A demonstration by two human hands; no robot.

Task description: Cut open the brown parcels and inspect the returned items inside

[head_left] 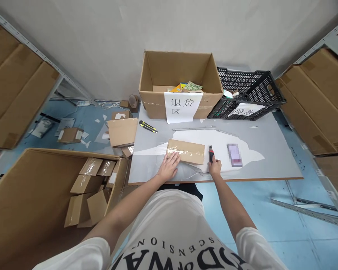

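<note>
A flat brown parcel (187, 150), taped over with clear tape, lies on the grey table (270, 157) near its front edge. My left hand (169, 166) rests flat on the parcel's near left corner, fingers spread. My right hand (215, 166) grips a red and black utility knife (211, 153), which lies just right of the parcel's right end. A small blurred phone-like thing (234, 155) lies to the right of the knife.
At the table's back stand an open carton (180, 80) with a paper label and a black plastic crate (249, 93). A yellow-black knife (148, 126) lies at the left. A big floor carton (45, 191) of small parcels sits left. Shelves flank both sides.
</note>
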